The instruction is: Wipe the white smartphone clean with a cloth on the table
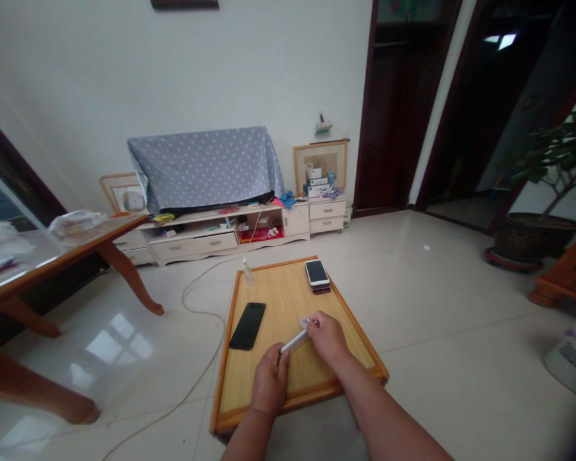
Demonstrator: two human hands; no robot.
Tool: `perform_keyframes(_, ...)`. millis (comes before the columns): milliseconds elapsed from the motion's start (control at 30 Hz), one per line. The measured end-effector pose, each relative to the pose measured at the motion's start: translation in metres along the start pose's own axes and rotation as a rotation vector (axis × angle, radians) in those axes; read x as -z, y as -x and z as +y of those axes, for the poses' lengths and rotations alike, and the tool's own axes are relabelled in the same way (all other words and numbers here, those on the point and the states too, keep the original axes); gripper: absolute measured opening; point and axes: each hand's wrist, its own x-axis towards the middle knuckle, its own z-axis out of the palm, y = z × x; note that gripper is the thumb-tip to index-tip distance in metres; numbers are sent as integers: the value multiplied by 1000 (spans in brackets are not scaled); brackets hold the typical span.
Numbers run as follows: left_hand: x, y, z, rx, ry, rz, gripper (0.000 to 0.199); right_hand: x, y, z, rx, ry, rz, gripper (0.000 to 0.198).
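Note:
Over the small wooden table [288, 282], my left hand [270, 379] is closed round the near end of a slim silver-white phone [294, 341], seen almost edge-on and tilted. My right hand [327, 337] has its fingers pinched at the phone's far end. A small pale, see-through bit shows at those fingertips, too small to name. Left of my hands a black phone [248, 326] lies flat. Near the far right corner is a stack of phones with a white-framed phone [317, 272] on top. A small clear bottle [248, 271] stands at the far left corner.
A cable [219, 315] runs across the tiled floor left of the table. A larger wooden table [125, 225] with plastic bags stands at left. Along the wall is a white low cabinet [192, 248]. At right are a potted plant [523, 237] and a white bucket [573, 358].

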Motion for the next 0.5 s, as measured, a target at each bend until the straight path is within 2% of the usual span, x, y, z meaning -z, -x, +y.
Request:
perform_keyframes(100, 0, 0, 1, -3, 7, 1, 34, -1, 4, -2, 17, 19, -2, 18)
perform_keyframes(233, 1, 0, 3, -22, 82, -35, 33, -25, 33, -23, 145, 27, -107, 15)
perform_keyframes(333, 0, -1, 2, -28, 110, -45, 31, -33, 40, -29, 165, 21, -137, 15)
perform_keyframes(500, -3, -1, -1, 8, 14, -17, 32, -7, 5, -3, 19, 4, -23, 18)
